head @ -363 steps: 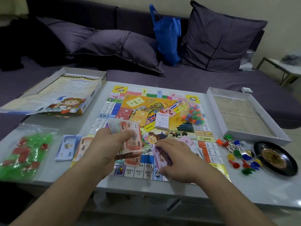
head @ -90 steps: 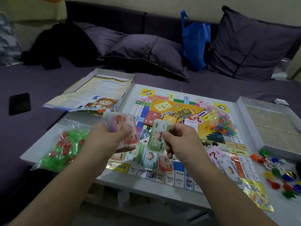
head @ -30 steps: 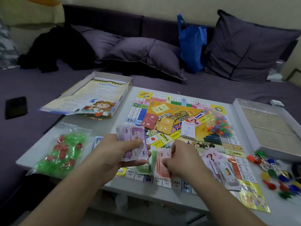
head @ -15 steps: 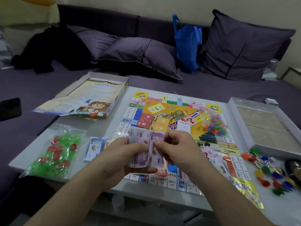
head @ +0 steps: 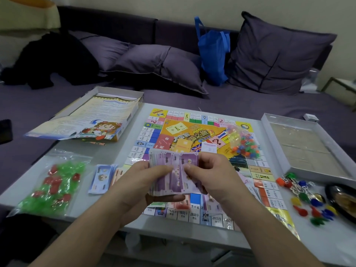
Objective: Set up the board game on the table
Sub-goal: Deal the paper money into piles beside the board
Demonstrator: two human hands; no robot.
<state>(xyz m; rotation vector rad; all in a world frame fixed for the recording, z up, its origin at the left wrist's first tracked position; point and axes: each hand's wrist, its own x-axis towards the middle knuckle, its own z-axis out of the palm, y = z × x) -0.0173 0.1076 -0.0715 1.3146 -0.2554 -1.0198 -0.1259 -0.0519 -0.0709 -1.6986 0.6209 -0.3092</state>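
Note:
The colourful game board (head: pixel 192 130) lies open on the white table (head: pixel 119 199). Above its near edge my left hand (head: pixel 146 182) grips a fanned stack of purple play money (head: pixel 173 170). My right hand (head: pixel 210 174) pinches the top purple note of that stack at its right side. More notes lie on the board under my hands: green and red ones (head: pixel 173 205) and pale ones (head: pixel 248 182) to the right. A blue pile of notes (head: pixel 101 178) lies left of the board.
A bag of green and red houses (head: pixel 52 185) sits at the near left. The box lid with a rules sheet (head: pixel 92 118) is at the back left, the box tray (head: pixel 273 135) at the right. Coloured pawns (head: pixel 312 201), a black spinner (head: pixel 341 201) and a bag of pegs (head: pixel 243 143) are near.
My right hand came up from the notes on the board to the stack in my left hand and now pinches its top purple note.

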